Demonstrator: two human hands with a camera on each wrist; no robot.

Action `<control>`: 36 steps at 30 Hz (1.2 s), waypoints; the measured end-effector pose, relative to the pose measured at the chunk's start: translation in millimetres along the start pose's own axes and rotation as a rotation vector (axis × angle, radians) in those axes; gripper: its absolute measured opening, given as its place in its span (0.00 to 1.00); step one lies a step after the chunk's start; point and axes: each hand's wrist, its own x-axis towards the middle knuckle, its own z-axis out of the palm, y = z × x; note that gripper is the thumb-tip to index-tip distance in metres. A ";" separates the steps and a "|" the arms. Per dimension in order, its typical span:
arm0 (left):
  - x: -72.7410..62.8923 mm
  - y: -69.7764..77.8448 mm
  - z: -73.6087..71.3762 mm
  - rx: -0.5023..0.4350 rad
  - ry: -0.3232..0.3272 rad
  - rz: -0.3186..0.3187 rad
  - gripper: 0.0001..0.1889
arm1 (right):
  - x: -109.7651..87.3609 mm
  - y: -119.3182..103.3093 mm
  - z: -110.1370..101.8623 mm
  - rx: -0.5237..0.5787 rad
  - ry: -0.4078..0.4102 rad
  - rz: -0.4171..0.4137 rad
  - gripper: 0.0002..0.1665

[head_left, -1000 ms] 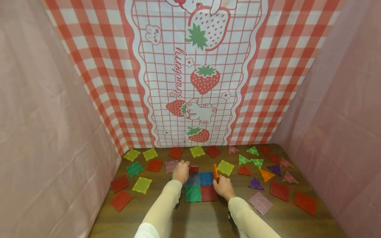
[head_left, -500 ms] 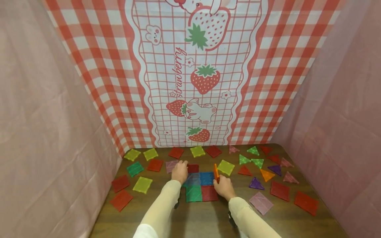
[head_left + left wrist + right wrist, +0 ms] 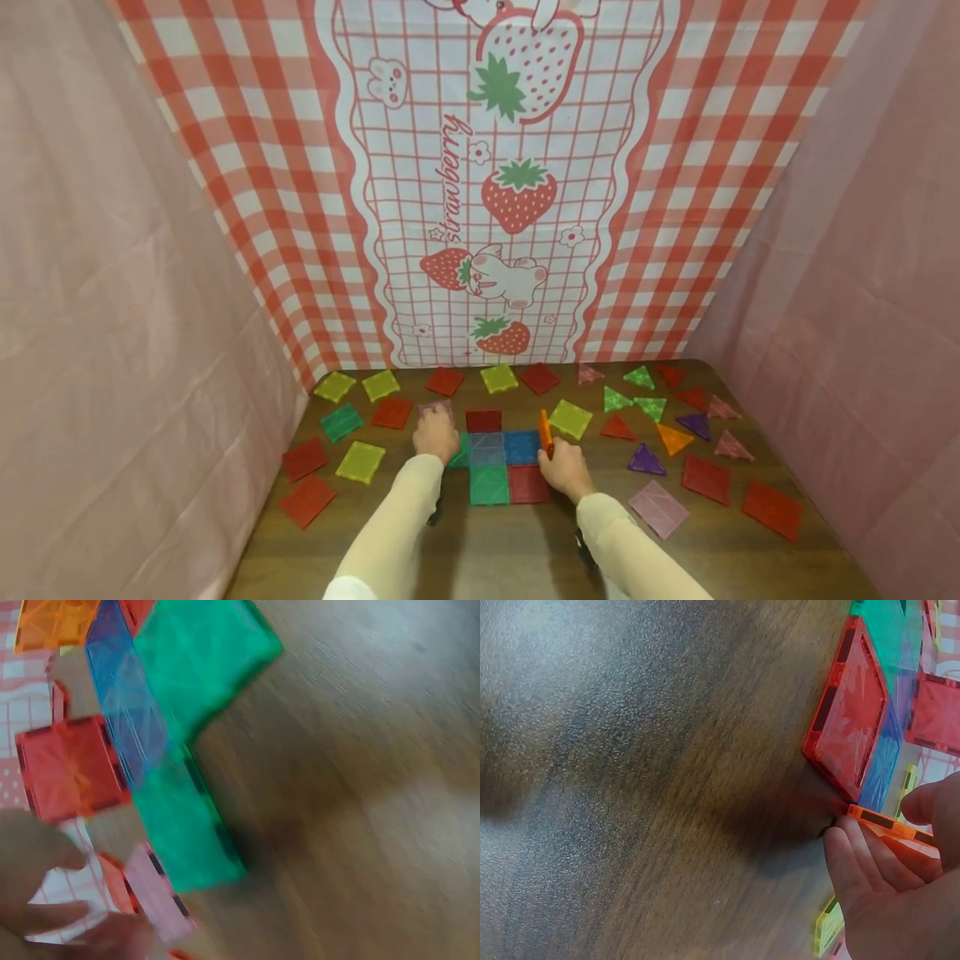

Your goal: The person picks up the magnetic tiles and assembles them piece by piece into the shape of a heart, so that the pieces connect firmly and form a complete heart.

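Note:
In the head view my left hand (image 3: 435,435) reaches over a pink square magnetic tile (image 3: 437,408). Its blurred fingers (image 3: 90,922) are spread near that pink tile in the left wrist view, and contact is unclear. My right hand (image 3: 567,471) holds an orange magnetic tile (image 3: 892,825) on edge between thumb and fingers, at the right side of the blue tile (image 3: 522,447). Joined to the blue tile are a pale blue-violet tile (image 3: 487,448), a green tile (image 3: 490,485) and a red tile (image 3: 529,484). Another red tile (image 3: 483,421) stands behind; a second green tile (image 3: 187,825) adjoins at left.
Loose square tiles such as a yellow one (image 3: 361,462) lie to the left and along the back. Several triangles, including a purple one (image 3: 647,459), are scattered at right. A checked strawberry cloth (image 3: 517,196) hangs behind the wooden table (image 3: 495,550).
My left hand has left the red tile at the back and moved left to the pink tile, uncovering the green tile at the left side. The right hand stays put with the orange tile.

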 end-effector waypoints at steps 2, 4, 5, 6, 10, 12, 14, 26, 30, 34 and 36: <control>-4.9 -10.4 -2.5 0.032 -0.098 -0.106 0.21 | -0.1 -2.1 -0.4 0.001 0.001 -0.007 0.13; -10.5 -19.3 -2.5 0.056 -0.188 -0.170 0.24 | -0.7 -3.8 -0.9 -0.004 0.005 -0.007 0.13; -13.6 -22.9 -1.5 0.058 -0.222 -0.188 0.25 | -1.1 -4.3 -0.8 -0.009 0.006 -0.002 0.13; -16.8 -25.7 0.2 0.052 -0.249 -0.197 0.26 | -1.4 -4.7 -0.8 -0.015 0.012 -0.005 0.13; -25.0 -23.9 12.9 0.007 -0.269 -0.216 0.29 | -1.9 -4.1 -4.1 -0.039 0.022 -0.003 0.15; -26.9 -20.6 21.1 -0.006 -0.237 -0.231 0.30 | -1.8 -4.0 -4.8 -0.041 0.016 -0.004 0.15; -27.7 -17.0 29.0 -0.005 -0.203 -0.248 0.32 | -1.6 -3.8 -4.1 -0.036 0.010 0.002 0.15; -33.3 -14.2 47.0 -0.025 -0.093 -0.366 0.44 | -6.1 -0.6 7.6 -0.008 0.009 -0.003 0.15; -34.4 -15.6 46.7 -0.115 -0.041 -0.354 0.44 | -6.1 -0.4 7.6 -0.005 0.008 -0.011 0.14; -33.9 -15.0 42.9 -0.220 0.024 -0.293 0.41 | -4.6 -0.5 6.0 0.004 0.015 -0.008 0.14; -33.5 -13.8 40.1 -0.259 0.050 -0.256 0.37 | -3.8 -1.2 4.0 0.000 0.017 -0.008 0.14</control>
